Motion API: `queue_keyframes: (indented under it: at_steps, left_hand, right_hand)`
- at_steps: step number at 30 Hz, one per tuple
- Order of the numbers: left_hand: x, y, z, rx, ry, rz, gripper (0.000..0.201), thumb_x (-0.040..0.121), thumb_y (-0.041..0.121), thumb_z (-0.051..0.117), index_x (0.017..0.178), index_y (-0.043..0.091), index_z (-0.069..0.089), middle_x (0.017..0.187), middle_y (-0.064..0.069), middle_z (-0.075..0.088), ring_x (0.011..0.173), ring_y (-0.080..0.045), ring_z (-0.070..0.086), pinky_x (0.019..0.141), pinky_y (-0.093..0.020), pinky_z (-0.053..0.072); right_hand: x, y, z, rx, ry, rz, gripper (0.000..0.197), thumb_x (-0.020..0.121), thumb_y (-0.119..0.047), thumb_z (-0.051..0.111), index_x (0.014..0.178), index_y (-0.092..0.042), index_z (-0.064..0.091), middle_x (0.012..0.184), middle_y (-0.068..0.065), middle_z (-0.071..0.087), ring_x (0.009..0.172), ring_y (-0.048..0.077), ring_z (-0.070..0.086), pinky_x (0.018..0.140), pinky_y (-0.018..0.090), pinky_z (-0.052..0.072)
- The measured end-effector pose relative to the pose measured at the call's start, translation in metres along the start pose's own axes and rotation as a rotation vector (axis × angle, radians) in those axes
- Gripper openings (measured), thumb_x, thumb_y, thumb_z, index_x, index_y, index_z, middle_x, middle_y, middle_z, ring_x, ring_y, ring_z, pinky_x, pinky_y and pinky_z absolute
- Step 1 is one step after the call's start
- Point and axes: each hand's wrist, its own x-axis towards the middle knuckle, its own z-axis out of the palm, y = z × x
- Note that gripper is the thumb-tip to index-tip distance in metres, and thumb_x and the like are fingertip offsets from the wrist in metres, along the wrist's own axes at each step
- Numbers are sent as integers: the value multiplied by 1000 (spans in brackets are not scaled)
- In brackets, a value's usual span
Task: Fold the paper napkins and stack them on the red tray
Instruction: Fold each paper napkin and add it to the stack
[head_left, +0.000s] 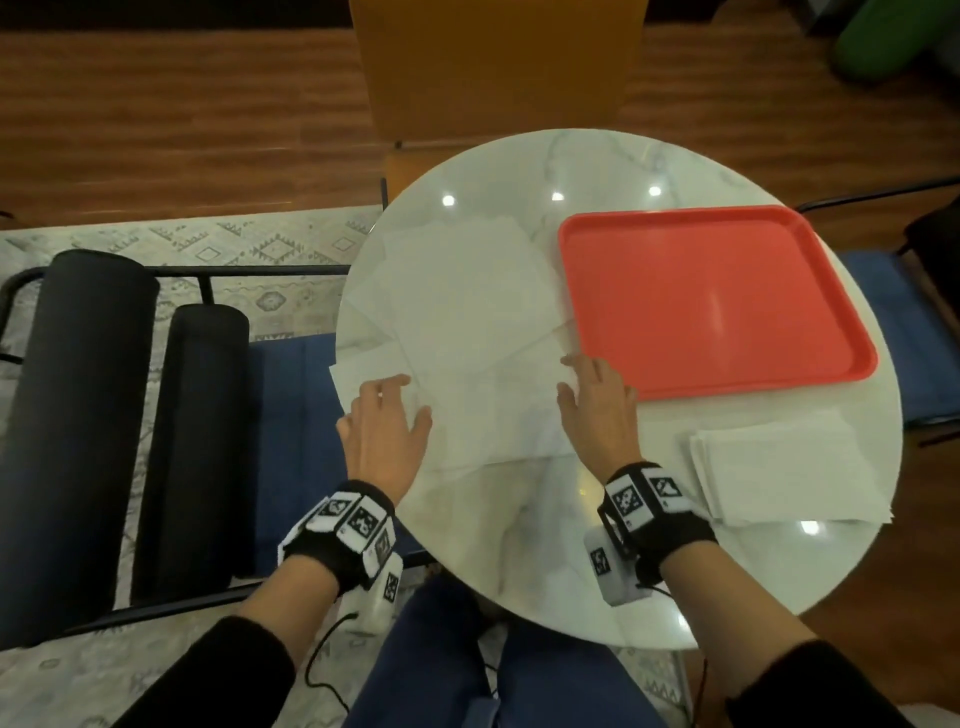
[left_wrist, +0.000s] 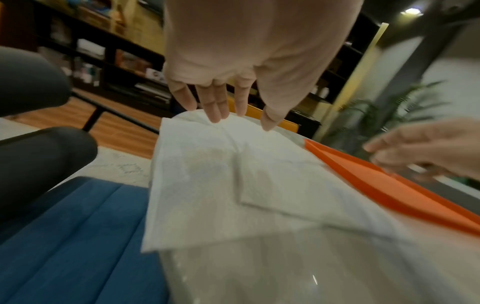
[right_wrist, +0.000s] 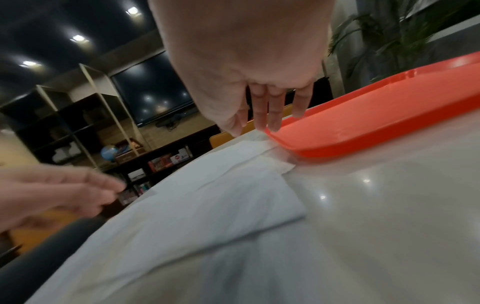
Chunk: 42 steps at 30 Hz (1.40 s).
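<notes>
Several unfolded white paper napkins (head_left: 467, 338) lie overlapping on the left half of the round marble table (head_left: 519, 530). My left hand (head_left: 387, 415) hovers with straight fingers over the nearest napkin (left_wrist: 233, 181) at its left side. My right hand (head_left: 592, 395) reaches with straight fingers over that napkin's right side (right_wrist: 207, 201), fingertips (right_wrist: 272, 123) by the near-left corner of the red tray (head_left: 711, 301). Whether either hand touches the paper is unclear. The red tray (right_wrist: 376, 123) holds nothing. A pile of folded napkins (head_left: 784, 473) sits on the table at the near right.
An orange chair (head_left: 493, 67) stands behind the table. A chair with a blue seat (head_left: 291, 426) and black padded rolls (head_left: 72, 415) stands on the left, another blue seat (head_left: 904, 332) on the right. One napkin corner (left_wrist: 161, 236) overhangs the table's left edge.
</notes>
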Motion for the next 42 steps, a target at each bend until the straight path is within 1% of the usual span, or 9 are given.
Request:
queue_keyframes:
  at_steps: [4, 7, 18, 21, 23, 26, 33, 38, 42]
  left_hand:
    - [-25, 0, 26, 113, -191, 321, 52, 96, 33, 40, 144, 14, 32, 151, -8, 31, 139, -23, 30, 111, -45, 21]
    - [-32, -5, 43, 307, -377, 372, 70, 89, 47, 1, 150, 14, 6, 159, -5, 2, 147, -21, 5, 114, -52, 6]
    - [-30, -22, 52, 377, -506, 364, 84, 69, 66, -31, 139, 20, -30, 148, 7, -33, 144, -12, -16, 113, -53, -7]
    - [-30, -23, 53, 350, -502, 364, 89, 64, 66, -37, 140, 21, -28, 148, 8, -32, 144, -12, -15, 112, -54, -7]
    - [-30, -21, 52, 365, -502, 366, 84, 70, 67, -30, 141, 22, -26, 148, 9, -31, 145, -11, -14, 112, -57, -6]
    - [-32, -17, 50, 393, -465, 354, 79, 78, 59, -12, 148, 22, -15, 156, 7, -20, 146, -12, -8, 110, -61, -2]
    - [-37, 18, 42, 318, -270, 499, 71, 86, 41, 56, 146, 17, 28, 150, -11, 34, 138, -26, 35, 106, -64, 17]
    - [-31, 58, 29, 85, -297, 558, 32, 99, 36, 39, 127, 29, 53, 113, 4, 66, 102, -20, 62, 98, -35, 35]
    - [-32, 94, 15, -300, -470, 493, 27, 94, 50, 42, 106, 36, 61, 83, 9, 68, 78, -17, 62, 73, -36, 50]
  right_hand:
    - [-41, -20, 28, -38, -347, -232, 51, 100, -30, 27, 148, -12, 26, 156, 8, 25, 144, 23, 21, 115, 50, 21]
    - [-62, -25, 47, -127, -623, -312, 65, 94, -50, -1, 151, -20, 0, 157, -6, -13, 144, 10, -13, 118, 45, -3]
    - [-73, 52, 23, -240, -618, -73, 58, 100, -45, 12, 140, -26, -26, 146, -14, -32, 137, 3, -24, 111, 56, -14]
    - [-74, 56, 25, -247, -563, -69, 57, 102, -42, 15, 144, -24, -18, 147, -15, -25, 138, 1, -18, 112, 54, -13]
    - [-73, 54, 30, -243, -388, -96, 52, 101, -36, 23, 149, -18, 18, 155, -9, 7, 144, 7, 12, 113, 52, 0]
    - [-68, 46, 32, -273, -133, -135, 35, 89, -29, 37, 96, -16, 69, 113, 2, 69, 101, 23, 67, 94, 45, 25]
    - [-64, 35, 20, -120, 0, -121, 20, 81, -30, 43, 77, -21, 60, 89, -6, 63, 80, 19, 59, 91, 38, 24]
    - [-69, 29, -32, 342, 16, 37, 15, 80, -33, 45, 87, -24, 55, 92, -12, 60, 94, -2, 50, 96, 32, 28]
    - [-75, 38, -82, 669, -87, 160, 22, 85, -25, 61, 106, -30, 55, 95, -9, 67, 94, 9, 60, 83, 22, 46]
